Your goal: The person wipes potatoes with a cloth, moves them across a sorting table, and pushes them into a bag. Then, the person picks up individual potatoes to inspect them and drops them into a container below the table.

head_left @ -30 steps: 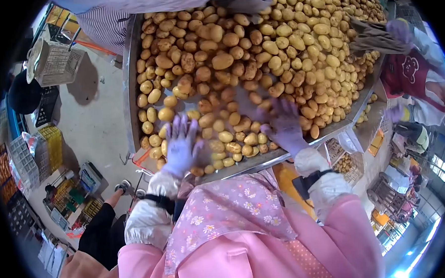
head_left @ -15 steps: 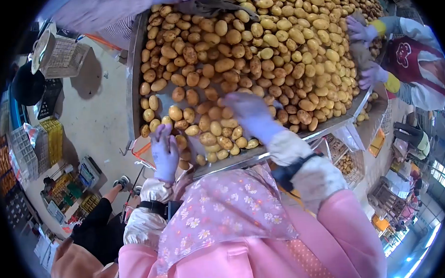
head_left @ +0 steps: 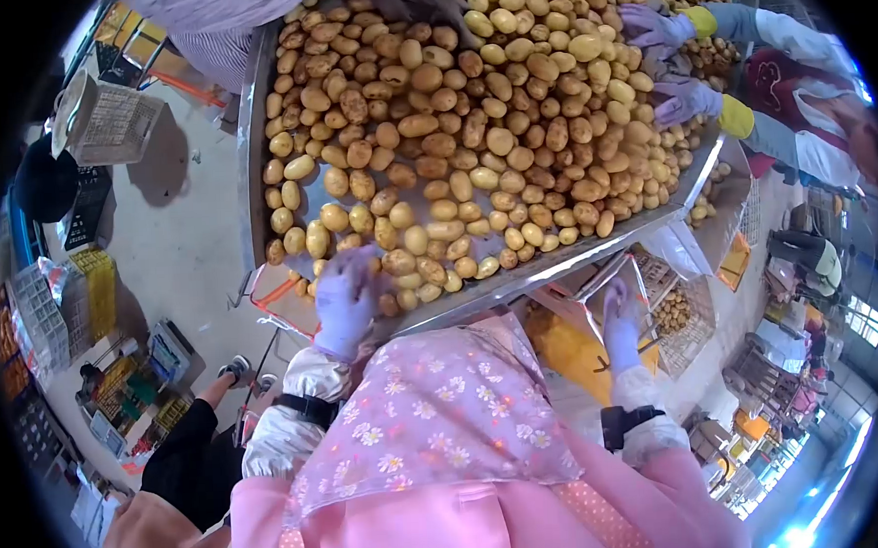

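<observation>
Potatoes [head_left: 418, 126]: over hundred; wearer's hands [head_left: 347, 296]: two; right-side co-worker's hands [head_left: 686, 102]: two; metal tray [head_left: 255, 155]: one.

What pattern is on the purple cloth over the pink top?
Small, mostly white flowers; best seen in the head view.

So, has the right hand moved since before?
Yes: the right hand has moved from over the potatoes to outside the metal rim, on the person's own side.

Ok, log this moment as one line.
left hand: at potatoes by the metal rim | right hand: outside the rim, grip unclear | potatoes: sparser toward the left
</observation>
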`<state>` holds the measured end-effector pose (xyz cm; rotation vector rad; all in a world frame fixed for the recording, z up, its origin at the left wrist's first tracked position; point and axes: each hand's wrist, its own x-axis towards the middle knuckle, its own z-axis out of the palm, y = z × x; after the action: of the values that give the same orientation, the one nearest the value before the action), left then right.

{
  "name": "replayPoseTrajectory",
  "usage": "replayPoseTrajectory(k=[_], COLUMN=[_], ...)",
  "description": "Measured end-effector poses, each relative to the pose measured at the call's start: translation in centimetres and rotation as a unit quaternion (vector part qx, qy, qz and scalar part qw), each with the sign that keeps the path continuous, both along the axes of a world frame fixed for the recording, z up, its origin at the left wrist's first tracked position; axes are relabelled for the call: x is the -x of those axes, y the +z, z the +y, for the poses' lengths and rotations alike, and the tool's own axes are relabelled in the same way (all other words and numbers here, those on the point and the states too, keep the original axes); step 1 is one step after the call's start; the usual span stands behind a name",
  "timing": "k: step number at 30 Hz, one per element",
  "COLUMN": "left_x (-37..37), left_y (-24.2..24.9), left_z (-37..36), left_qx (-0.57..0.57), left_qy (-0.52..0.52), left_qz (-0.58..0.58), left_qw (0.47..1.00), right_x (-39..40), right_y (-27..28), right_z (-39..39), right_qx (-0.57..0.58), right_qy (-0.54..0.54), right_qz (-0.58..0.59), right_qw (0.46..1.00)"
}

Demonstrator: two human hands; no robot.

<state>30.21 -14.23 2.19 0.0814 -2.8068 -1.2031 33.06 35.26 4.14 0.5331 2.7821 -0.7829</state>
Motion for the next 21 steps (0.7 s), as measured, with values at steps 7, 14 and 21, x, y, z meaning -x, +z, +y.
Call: replayPoseTrajectory(k=[7,14,21], left_x=[5.2,5.9,0.7], left_y=[1.9,3.2,2.5], left_z=[9.0,7.2,8.7], left_qx=[0.2,0.166,0.012], left_qy=[-0.28,-0.316,-0.396], left_qz=[-0.136,-0.177,-0.031], left_qw=[0.929,0.917,0.918], right_x=[7.2,7.3,4.3], right_y=[-1.4,-2.5,-1.6], right_z=[-12.7,-21.8,-17.8], right_qx=[-0.048,-0.08,0.272], right_qy=[0.226,0.351,0.095], right_qz=[0.119,0.085,-0.055], right_qw=[0.966,0.929,0.956])
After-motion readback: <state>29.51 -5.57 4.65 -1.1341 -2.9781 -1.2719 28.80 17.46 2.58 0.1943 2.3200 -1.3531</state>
